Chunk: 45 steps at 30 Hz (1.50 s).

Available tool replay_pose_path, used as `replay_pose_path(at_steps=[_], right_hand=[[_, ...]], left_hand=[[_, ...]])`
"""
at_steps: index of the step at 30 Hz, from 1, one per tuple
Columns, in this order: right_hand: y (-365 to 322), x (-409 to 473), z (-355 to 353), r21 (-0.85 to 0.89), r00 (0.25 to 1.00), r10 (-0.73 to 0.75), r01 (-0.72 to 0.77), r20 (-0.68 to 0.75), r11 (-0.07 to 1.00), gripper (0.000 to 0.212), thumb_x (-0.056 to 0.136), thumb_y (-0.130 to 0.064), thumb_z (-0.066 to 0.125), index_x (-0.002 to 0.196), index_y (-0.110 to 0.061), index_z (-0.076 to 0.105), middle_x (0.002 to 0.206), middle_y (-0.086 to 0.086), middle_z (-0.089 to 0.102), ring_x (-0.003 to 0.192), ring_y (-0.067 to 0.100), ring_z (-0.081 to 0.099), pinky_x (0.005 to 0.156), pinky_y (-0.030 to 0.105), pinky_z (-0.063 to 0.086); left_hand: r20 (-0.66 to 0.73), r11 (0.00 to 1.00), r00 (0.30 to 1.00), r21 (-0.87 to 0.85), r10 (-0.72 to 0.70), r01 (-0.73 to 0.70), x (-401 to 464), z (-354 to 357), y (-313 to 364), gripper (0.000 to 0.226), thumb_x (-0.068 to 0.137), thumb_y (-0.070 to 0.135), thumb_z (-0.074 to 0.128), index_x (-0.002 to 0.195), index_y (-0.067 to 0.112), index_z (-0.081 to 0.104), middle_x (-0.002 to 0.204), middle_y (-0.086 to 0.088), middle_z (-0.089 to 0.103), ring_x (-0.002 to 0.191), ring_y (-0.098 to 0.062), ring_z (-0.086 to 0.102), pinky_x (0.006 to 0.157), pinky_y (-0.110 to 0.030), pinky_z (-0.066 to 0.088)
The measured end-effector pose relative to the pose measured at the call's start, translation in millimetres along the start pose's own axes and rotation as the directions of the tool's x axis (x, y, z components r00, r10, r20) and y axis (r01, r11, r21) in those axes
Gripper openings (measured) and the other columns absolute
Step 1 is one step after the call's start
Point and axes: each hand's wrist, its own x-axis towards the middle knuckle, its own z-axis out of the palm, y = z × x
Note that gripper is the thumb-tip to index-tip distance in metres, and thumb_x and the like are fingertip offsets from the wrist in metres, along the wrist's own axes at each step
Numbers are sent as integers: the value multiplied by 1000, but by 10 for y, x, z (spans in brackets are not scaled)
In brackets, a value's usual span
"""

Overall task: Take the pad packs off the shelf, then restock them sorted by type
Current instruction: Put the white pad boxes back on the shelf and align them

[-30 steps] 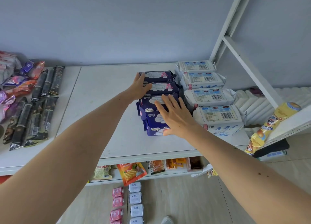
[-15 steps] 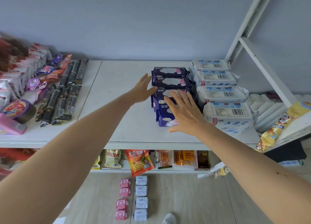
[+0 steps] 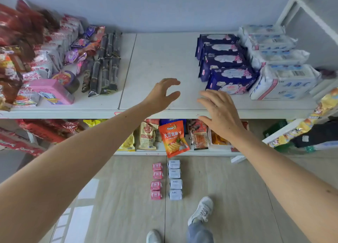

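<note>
A row of dark blue pad packs stands on the white shelf, right of its middle. Beside it on the right runs a row of white and blue pad packs. On the floor below lie a column of small pink pad packs and a column of small white pad packs. My left hand hovers over the shelf's front part, fingers curled apart and holding nothing. My right hand is spread open over the shelf's front edge, just in front of the nearest blue pack and apart from it.
Snack bags, dark bars, a pink box and a round tin crowd the shelf's left side. A lower shelf holds snack bags, one orange. A white frame post rises at the right. My shoes stand on the floor.
Both hands have drawn back from the blue packs toward the shelf's front edge. The view has tilted down and left, bringing the floor packs and more snacks into sight.
</note>
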Motion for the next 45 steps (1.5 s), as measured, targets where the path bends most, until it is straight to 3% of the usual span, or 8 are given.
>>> replay_pose_path(at_steps=[7,17,22,27,32,36,41,45], right_hand=[[-358,-777,528,118,998,57,-54,-19,992,38,71,-16,82,105,-8,69,117,8,64,108,27,57,97,38,37],[-478,-2081,2052,264,981,16,-69,196,962,36,65,-12,85,98,-9,70,109,5,67,95,29,62,88,36,38],[-521,-2889,3116,296,959,-3,-85,285,951,39,56,-10,89,91,-9,71,105,4,69,88,29,65,86,34,37],[-687,-3569,4250,276,912,-71,-48,404,960,54,47,-22,94,95,-11,71,105,1,69,96,27,64,87,35,45],[-944,-4204,5410,299,827,-166,-2,538,954,60,59,-27,88,112,-11,66,127,2,61,117,30,56,91,41,47],[-1075,-4566,6053,292,767,-233,63,597,954,53,77,-35,74,123,-15,58,141,-5,49,132,27,41,102,37,34],[-998,-4774,6421,296,809,-253,104,530,950,63,72,-39,78,127,-16,55,140,-9,48,124,25,44,96,39,42],[-859,-4957,6446,287,865,-240,117,441,951,64,69,-38,81,124,-15,60,136,-8,53,122,24,48,97,38,43]], left_hand=[[-8,962,998,-266,-66,62,-787,372,-462,26,93,8,52,110,25,61,111,6,63,102,-6,60,90,-30,53],[109,963,972,-152,-209,224,-1576,1811,-1672,22,90,5,58,108,15,66,107,3,63,93,-11,62,87,-23,49],[192,938,930,-96,-312,334,-1852,2797,-2562,26,88,-3,57,110,8,66,107,-2,61,91,-11,60,76,0,38],[234,927,897,62,-374,370,-2069,3758,-3544,28,93,13,56,120,14,63,120,-3,62,108,-17,57,80,-15,35],[343,931,882,281,-323,231,-2220,4615,-4620,41,97,27,48,137,20,46,142,0,47,132,-21,38,107,-37,33],[376,949,895,285,-241,136,-2240,5175,-5126,41,98,21,47,138,12,45,144,-6,45,134,-23,38,107,-28,25],[369,958,916,282,-160,54,-2165,5616,-5497,43,98,23,47,140,16,43,144,-4,46,136,-29,33,110,-43,29],[298,952,945,303,-137,43,-2141,5731,-5594,40,96,24,50,135,17,49,141,-2,49,137,-26,32,110,-39,27]])
